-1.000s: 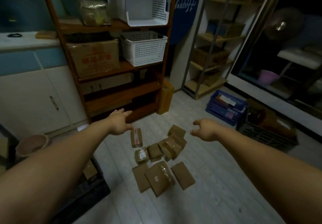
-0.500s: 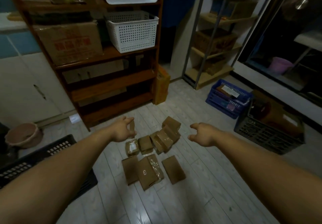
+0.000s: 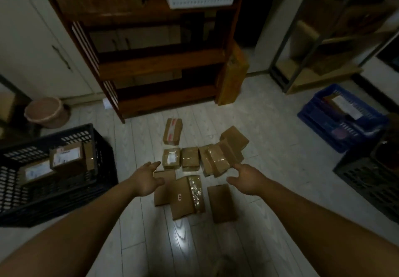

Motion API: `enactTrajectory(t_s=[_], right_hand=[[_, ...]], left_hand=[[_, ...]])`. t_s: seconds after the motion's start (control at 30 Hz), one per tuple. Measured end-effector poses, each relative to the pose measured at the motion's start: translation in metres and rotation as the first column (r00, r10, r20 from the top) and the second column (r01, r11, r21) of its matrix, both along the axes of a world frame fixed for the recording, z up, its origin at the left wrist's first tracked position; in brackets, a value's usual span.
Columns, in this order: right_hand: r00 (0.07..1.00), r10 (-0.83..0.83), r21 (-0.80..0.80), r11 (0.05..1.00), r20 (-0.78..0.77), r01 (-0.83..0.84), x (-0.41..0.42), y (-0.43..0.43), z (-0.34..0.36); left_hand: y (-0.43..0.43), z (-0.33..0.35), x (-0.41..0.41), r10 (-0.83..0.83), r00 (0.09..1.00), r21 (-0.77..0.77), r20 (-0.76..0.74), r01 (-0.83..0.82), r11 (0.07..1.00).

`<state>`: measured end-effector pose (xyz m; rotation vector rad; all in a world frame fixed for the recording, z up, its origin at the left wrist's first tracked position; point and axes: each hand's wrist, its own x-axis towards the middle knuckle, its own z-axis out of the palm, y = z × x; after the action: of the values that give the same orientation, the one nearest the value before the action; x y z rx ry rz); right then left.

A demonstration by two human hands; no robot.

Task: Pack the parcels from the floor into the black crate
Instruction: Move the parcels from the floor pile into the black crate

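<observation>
**Both hands low over the pile, nothing gripped yet**

My view has tipped down over the last second, so the black crate (image 3: 105, 168) now shows whole at my left, where before I saw only a corner of it. It already holds a few packed parcels (image 3: 67, 158), so I judge the packing is under way with most of it left to do.

To the right of the crate and apart from it, the loose parcels (image 3: 190, 160) lie in a tight cluster on the floor. None of them seems to have shifted.

My left hand (image 3: 146, 179) was up by the red-taped parcel (image 3: 172, 131) at the far end. It has since drawn back over the near flat ones on the crate's side of the cluster, fingers spread and holding nothing. My right hand (image 3: 248, 179) hangs over the side of the cluster away from the crate, fingers loosely spread and also empty. I read this as the reach before the next grab.

White labels show on two parcels inside the crate and on a small parcel (image 3: 171, 158) in the cluster, all too blurred to read. A small red mark on the flat parcel (image 3: 181, 197) is just as illegible
</observation>
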<state>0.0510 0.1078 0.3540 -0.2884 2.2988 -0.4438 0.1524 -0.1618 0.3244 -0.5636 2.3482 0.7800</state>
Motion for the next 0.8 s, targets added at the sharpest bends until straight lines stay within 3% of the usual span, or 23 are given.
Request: enactTrajectory(t_s=[0.3, 0.47, 0.63, 0.8], right_hand=[[0.994, 0.042, -0.096, 0.995, 0.103, -0.032, -0.006, -0.047, -0.265], [0.991, 0.024, -0.122, 0.993, 0.134, -0.008, 0.008, -0.074, -0.406], [0.992, 0.004, -0.156, 0.988, 0.123, 0.015, 0.016, -0.093, -0.496], [0.995, 0.022, -0.106, 0.994, 0.098, -0.012, 0.027, -0.092, -0.523]], left_hand=[[0.011, -0.256, 0.008, 0.227, 0.970, 0.087, 0.082, -0.234, 0.968], [0.012, -0.393, 0.011, 0.427, 0.892, 0.267, 0.147, -0.451, 0.851], [0.016, -0.475, 0.016, 0.568, 0.802, 0.327, 0.183, -0.595, 0.735], [0.026, -0.497, 0.016, 0.596, 0.738, 0.416, 0.315, -0.672, 0.612]])
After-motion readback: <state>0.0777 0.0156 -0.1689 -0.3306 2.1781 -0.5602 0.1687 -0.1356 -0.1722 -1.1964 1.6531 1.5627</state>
